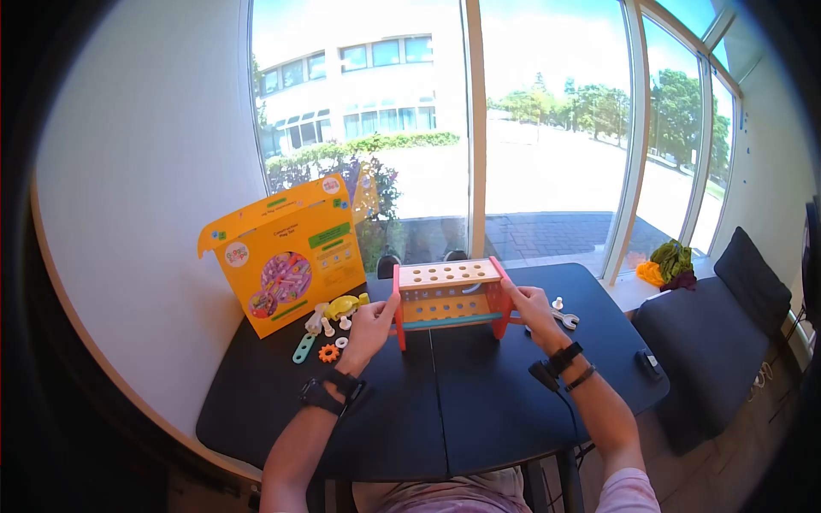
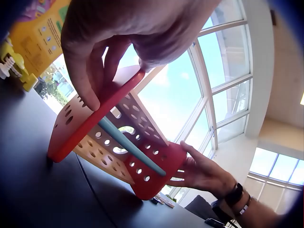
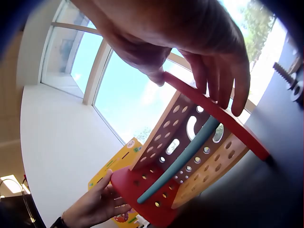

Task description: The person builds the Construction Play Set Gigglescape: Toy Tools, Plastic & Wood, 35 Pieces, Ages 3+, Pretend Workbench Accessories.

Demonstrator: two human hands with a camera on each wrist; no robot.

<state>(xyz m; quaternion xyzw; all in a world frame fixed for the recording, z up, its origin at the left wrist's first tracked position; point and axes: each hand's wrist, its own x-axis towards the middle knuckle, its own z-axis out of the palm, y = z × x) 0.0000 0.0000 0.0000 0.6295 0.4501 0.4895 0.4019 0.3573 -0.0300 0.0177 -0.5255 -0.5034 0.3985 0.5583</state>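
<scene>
left hand (image 1: 369,329) and right hand (image 1: 534,311), each curled to grip one red end of the perforated bench (image 1: 445,297), held between them; orange gear (image 1: 328,353) lies near the left, wrench (image 1: 567,321) beside the right.

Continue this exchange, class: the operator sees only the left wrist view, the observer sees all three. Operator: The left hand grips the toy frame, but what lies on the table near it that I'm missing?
Observer: An orange gear, near the left hand.
Operator: Anything farther left?
Observer: A teal strip with holes in it.
Operator: And off to the right, by the windows?
Observer: A green bundle lies there.
</scene>
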